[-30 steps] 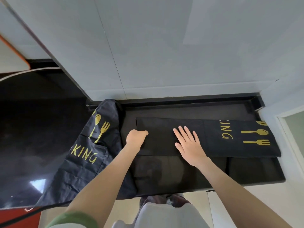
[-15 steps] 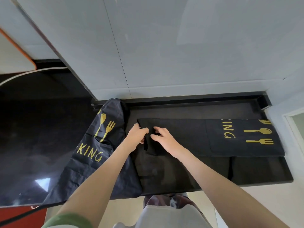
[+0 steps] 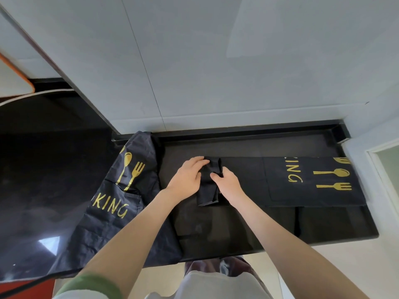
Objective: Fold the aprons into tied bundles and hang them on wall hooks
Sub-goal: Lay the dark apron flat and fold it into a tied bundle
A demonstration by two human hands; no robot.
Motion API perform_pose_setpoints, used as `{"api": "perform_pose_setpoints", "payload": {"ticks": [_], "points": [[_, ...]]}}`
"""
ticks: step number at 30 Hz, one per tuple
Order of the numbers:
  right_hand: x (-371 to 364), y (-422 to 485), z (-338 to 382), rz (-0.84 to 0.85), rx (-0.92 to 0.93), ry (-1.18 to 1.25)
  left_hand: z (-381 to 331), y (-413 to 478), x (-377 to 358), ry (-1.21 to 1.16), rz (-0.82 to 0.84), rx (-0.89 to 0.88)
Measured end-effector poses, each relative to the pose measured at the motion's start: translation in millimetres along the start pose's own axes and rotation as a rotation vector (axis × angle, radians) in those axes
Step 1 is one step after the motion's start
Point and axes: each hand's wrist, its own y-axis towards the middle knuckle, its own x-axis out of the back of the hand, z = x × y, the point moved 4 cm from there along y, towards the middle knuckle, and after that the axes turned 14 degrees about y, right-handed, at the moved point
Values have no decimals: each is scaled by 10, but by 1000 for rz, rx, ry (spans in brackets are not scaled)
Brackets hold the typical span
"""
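Two black aprons lie on the dark counter (image 3: pixel 248 145). The folded apron (image 3: pixel 244 178) is a long strip running left to right across the middle of the frame, parallel to the counter's back edge. Its left end is a short roll (image 3: pixel 207 193) lying crosswise to the strip. My left hand (image 3: pixel 187 175) curls over the roll's far corner, and my right hand (image 3: pixel 228 182) pinches its right side with bent fingers. Near the strip's right end, gold letters "ING" read upside down beside a level spoon and fork. The second apron (image 3: pixel 121 212), lower left, shows "KING".
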Motion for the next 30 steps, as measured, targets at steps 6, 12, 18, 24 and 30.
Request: {"api": "perform_pose_setpoints", "payload": {"ticks": [6,12,18,24,30], "points": [[77,91,-38,-97,128,-295,-91,6,-272,499,106,-188],[59,-27,-94,-142,340,-835,-132,68,-492,647,175,-66],[171,-32,-108,-5,256,-797,-213,95,-566,628,155,62],[179,-108,-215,112,206,-879,-234,120,-582,612,173,105],[118,-208,-190,63,257,-1017,-203,135,-587,639,173,54]]}}
